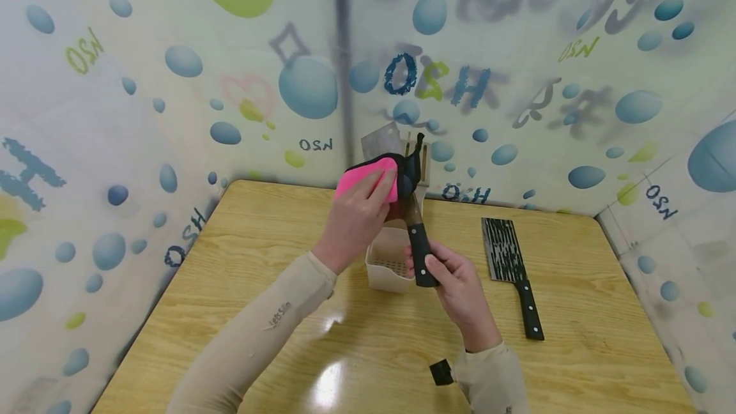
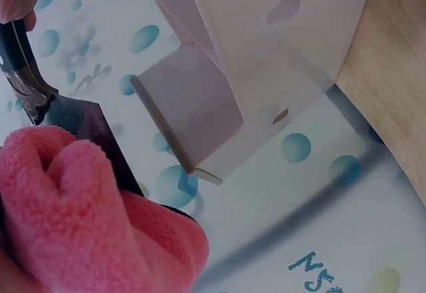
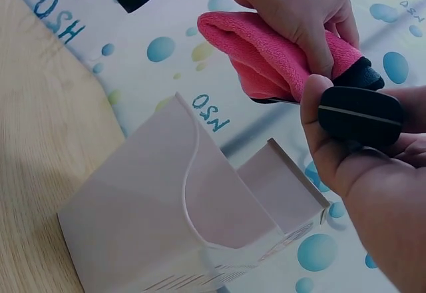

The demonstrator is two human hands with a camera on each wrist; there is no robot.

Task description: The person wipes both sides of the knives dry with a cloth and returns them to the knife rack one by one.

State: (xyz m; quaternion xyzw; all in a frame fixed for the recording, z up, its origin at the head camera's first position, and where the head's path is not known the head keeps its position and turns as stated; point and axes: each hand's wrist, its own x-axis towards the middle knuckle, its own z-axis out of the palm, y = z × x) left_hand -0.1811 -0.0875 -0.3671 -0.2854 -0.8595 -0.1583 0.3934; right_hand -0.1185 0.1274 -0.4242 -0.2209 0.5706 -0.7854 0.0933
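Note:
My right hand [image 1: 460,280] grips the black riveted handle [image 1: 422,254] of a kitchen knife, held tilted above the table. My left hand [image 1: 359,219] holds a folded pink cloth [image 1: 368,177] with a dark reverse side against the blade. In the left wrist view, part of the blade [image 2: 93,123] shows beside the pink cloth [image 2: 73,220]; the cloth covers the rest. The right wrist view shows the left thumb and fingers pinching the cloth [image 3: 266,50]. A grey metal corner [image 1: 381,140] shows above the cloth; whether it belongs to this knife I cannot tell.
Behind and below the hands stands a beige holder [image 1: 388,278] with an open front compartment and a taller slotted back. A cleaver [image 1: 506,251] with a black-and-silver patterned blade lies on the wooden table [image 1: 586,312] at the right. Patterned walls [image 1: 494,114] enclose the table's back and sides.

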